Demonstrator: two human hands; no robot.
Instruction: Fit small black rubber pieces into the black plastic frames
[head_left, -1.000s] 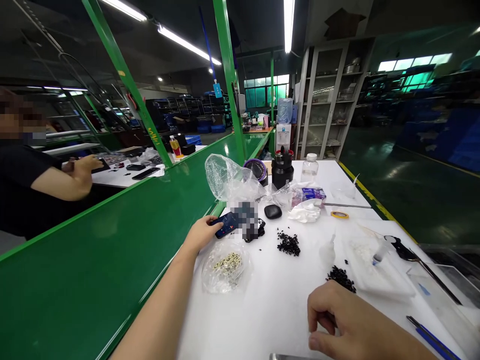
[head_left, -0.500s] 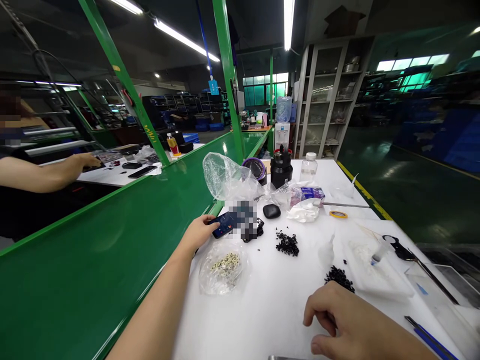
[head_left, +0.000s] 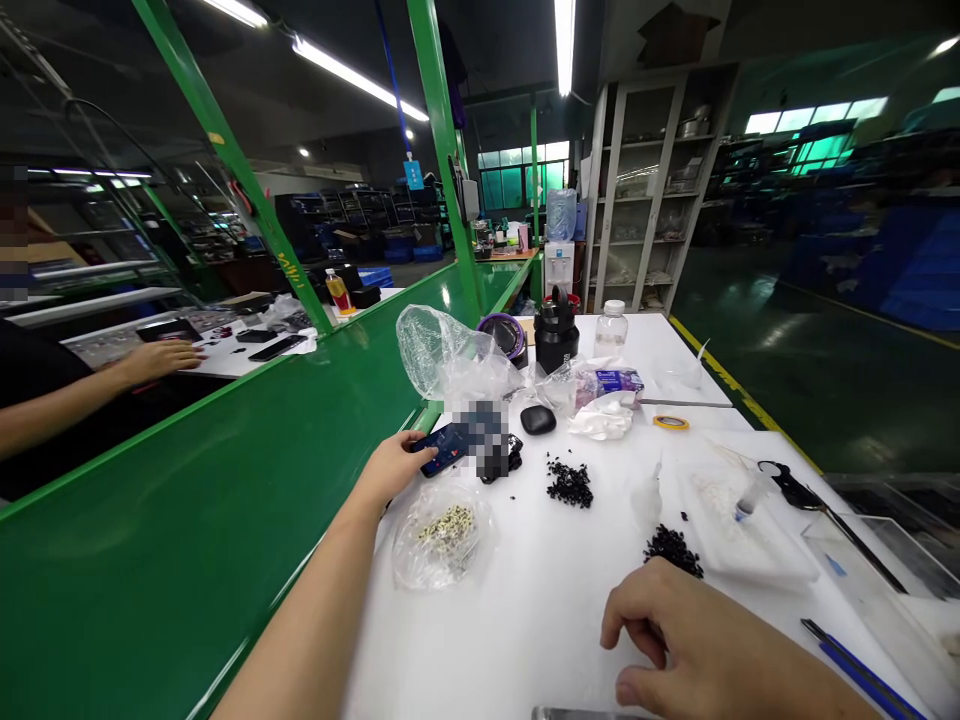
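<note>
My left hand (head_left: 391, 468) grips the near end of a smartphone (head_left: 444, 450), its thumb over the lit screen; the phone's far part is pixelated. Close by lies a clear plastic bag (head_left: 405, 555) with small pale-and-dark parts (head_left: 450, 527) in it. My right hand (head_left: 660, 630) hovers over the white table (head_left: 480, 640) at the lower right, fingers loosely curled and thumb apart, with nothing visible between them. Just beyond it is a heap of small black parts (head_left: 673, 550). A second black heap (head_left: 570, 485) lies farther off, mid-table.
A black case (head_left: 538, 419), crumpled tissue (head_left: 604, 418), yellow tape roll (head_left: 670, 423), black flask (head_left: 556, 335) and clear bottle (head_left: 611, 328) stand or lie farther back. To the right are a white foam tray (head_left: 750, 560) and blue cutter (head_left: 862, 670). A green partition (head_left: 225, 470) borders the left.
The view has shifted slightly. Across the partition, a co-worker's hand has moved lower and its fingers are stretched out. Both my hands keep nearly the same pose.
</note>
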